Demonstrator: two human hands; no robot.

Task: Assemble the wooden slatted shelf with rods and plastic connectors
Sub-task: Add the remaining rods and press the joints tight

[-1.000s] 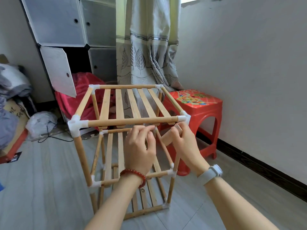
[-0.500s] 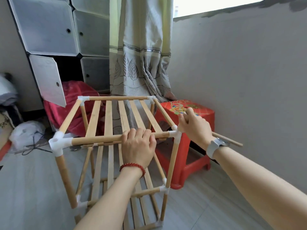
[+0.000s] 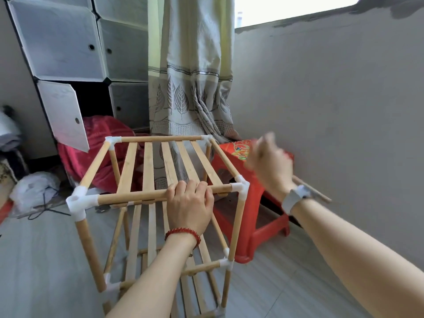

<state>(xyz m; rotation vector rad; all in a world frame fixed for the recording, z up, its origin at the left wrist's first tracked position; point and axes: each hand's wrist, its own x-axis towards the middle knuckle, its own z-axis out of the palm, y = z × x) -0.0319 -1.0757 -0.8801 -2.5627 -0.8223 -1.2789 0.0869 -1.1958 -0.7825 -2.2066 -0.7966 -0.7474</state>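
Your left hand [image 3: 189,206], with a red bead bracelet [image 3: 182,234] on its wrist, curls its fingers over the near top rod [image 3: 135,196] of the wooden slatted shelf [image 3: 160,203], which stands upright on the grey floor [image 3: 41,260] directly in front of you. The shelf's top tier of flat slats [image 3: 169,164] is framed by round rods joined at each corner with white plastic connectors [image 3: 79,201], and lower tiers of slats show beneath it. Your right hand [image 3: 271,165] is raised above and to the right of the near right corner connector [image 3: 241,187], apart from the shelf; it is blurred, its fingers look curled around a loose wooden rod [image 3: 316,194] whose end sticks out past your wrist, where you wear a pale watch [image 3: 296,197]. Just behind the shelf on the right stands a red plastic stool [image 3: 257,226] against the plain wall [image 3: 332,99]. A patterned curtain [image 3: 190,76] hangs behind the shelf. To the left is a cube cabinet [image 3: 75,42] with translucent doors; one lower compartment has its door [image 3: 63,115] swung open, and its inside is too dark to tell what it holds. A red cloth bundle [image 3: 98,152] lies on the floor below that compartment, and a white plastic bag [image 3: 32,191] lies further left.
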